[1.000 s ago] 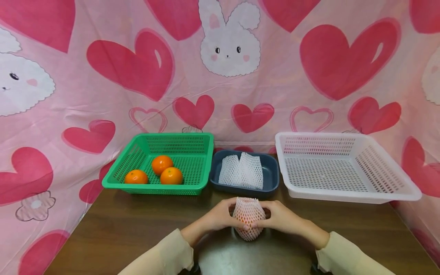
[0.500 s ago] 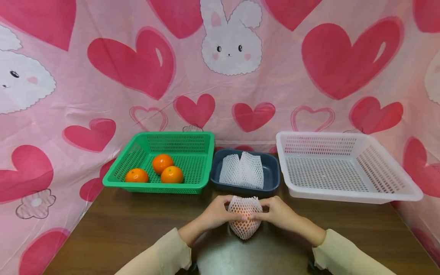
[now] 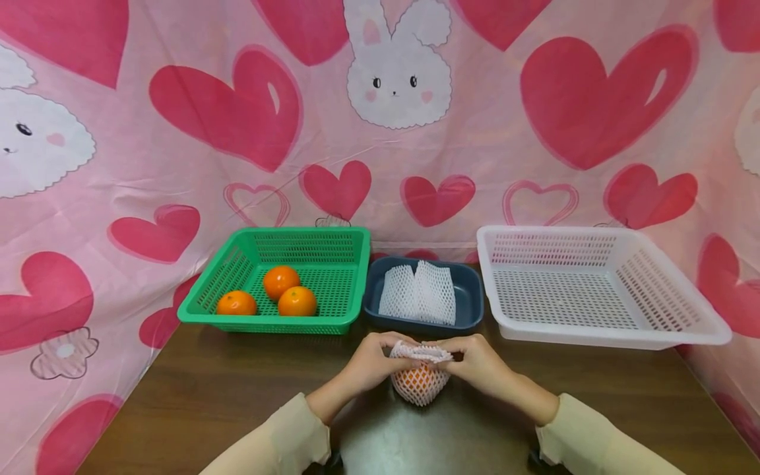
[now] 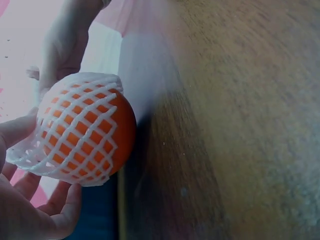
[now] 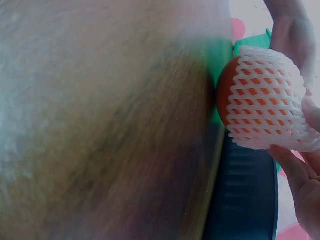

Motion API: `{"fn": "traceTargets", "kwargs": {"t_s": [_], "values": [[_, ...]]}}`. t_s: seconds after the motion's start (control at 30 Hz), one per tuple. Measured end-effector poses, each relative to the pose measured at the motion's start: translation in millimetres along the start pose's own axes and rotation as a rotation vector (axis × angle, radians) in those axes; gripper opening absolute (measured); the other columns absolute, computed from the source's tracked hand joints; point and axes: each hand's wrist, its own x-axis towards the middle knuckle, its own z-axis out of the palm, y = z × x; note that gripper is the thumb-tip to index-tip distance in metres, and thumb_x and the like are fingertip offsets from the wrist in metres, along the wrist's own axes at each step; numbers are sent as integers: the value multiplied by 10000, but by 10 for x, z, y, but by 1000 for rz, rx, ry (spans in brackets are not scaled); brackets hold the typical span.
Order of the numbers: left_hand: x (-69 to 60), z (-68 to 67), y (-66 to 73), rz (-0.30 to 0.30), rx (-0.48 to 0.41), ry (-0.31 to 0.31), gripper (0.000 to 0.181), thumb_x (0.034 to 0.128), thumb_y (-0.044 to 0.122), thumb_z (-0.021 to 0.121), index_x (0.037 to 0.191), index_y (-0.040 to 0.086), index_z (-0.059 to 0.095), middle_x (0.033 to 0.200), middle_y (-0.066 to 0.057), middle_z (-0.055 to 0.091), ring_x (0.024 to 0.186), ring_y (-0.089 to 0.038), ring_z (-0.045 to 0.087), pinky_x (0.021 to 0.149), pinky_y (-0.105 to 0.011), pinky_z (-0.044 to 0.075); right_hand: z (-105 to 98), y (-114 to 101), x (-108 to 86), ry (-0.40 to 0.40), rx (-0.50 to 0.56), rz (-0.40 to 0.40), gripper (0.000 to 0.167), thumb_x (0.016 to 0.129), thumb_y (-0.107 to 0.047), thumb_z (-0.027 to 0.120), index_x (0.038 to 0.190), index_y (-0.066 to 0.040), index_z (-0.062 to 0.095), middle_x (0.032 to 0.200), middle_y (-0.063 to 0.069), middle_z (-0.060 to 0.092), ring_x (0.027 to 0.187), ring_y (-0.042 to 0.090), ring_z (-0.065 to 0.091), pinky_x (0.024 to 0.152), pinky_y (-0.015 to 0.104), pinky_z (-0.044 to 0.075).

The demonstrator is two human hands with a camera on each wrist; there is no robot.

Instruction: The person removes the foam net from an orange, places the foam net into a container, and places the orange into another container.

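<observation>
Between the two hands an orange [image 4: 125,132] sits inside a white foam net sleeve [image 3: 419,386], its bare underside showing in both wrist views. My left hand [image 3: 371,364] pinches the sleeve's upper rim from the left, thumb in front and fingers behind. From the right, my right hand [image 3: 482,367] pinches the same rim in a like way. The rim is folded outward at the top. In the right wrist view the sleeve [image 5: 265,100] covers most of the fruit.
A green basket [image 3: 341,324] with three oranges [image 3: 297,301] stands at the back left. Behind the hands a dark blue tray [image 3: 472,290] holds white foam net sleeves [image 3: 418,293]. At the back right is a white basket [image 3: 600,334]. All stand on a brown wooden table [image 3: 237,389].
The sleeve's upper rim has gone from standing up tall to being folded down and lower around the orange. Both hands have shifted slightly left, still pinching it.
</observation>
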Motion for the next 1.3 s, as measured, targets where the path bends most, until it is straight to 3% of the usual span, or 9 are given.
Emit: {"fn": "traceTargets", "kwargs": {"t_s": [0.23,0.4,0.5,0.63,0.73,0.83,1.03,1.3], "values": [[-3,3,9,57,-2,17,195,852,51,815,1041,7,799,1029,-78,768,961,-136,694,833,-271,554,20,-21,-1,54,-19,-72,311,806,119,761,1088,-10,784,1032,64,775,949,90,697,748,235,569],[-20,5,11,5,34,-27,475,793,136,895,1238,80,736,1201,-42,721,1075,-144,640,916,-286,516,55,-22,-15,102,-63,-144,340,769,131,794,1057,-51,777,1001,31,772,917,63,681,736,213,562],[-37,-2,8,-43,102,-81,641,737,192,938,1314,101,674,1224,-7,692,1081,-136,608,935,-304,491,42,-31,-20,94,-85,-103,284,799,46,826,1039,-83,746,963,-17,754,887,30,652,723,232,562],[-48,-19,-1,-69,132,-114,639,729,188,932,1292,59,659,1153,-2,703,1033,-154,619,922,-348,511,-4,-50,-24,-10,-61,38,352,840,-155,858,1114,-78,651,980,-33,707,881,46,633,741,280,564],[-45,-21,-10,-67,118,-99,586,750,177,916,1266,41,674,1149,-21,710,1050,-188,631,936,-371,522,-39,-58,-39,-101,-76,111,550,805,-248,895,1210,-28,595,1055,26,707,931,88,649,782,312,567],[-49,-7,-23,-42,114,-63,539,752,169,919,1226,33,702,1156,-52,712,1064,-212,639,928,-357,532,-49,-56,-51,-135,-113,115,641,761,-272,925,1228,22,600,1067,74,724,932,101,659,782,315,567],[-72,18,-42,-3,111,44,449,732,141,927,1138,41,763,1137,-68,729,1068,-213,653,922,-336,525,-22,-32,-49,-92,-114,87,444,774,-222,912,1096,13,719,957,28,753,835,38,645,707,277,559],[-59,-15,-5,24,173,107,342,748,193,921,1037,56,800,1027,-22,741,995,-207,671,905,-362,533,9,-31,-19,-21,-83,35,267,765,-111,902,986,-27,778,904,0,764,796,6,639,674,269,565]]}}
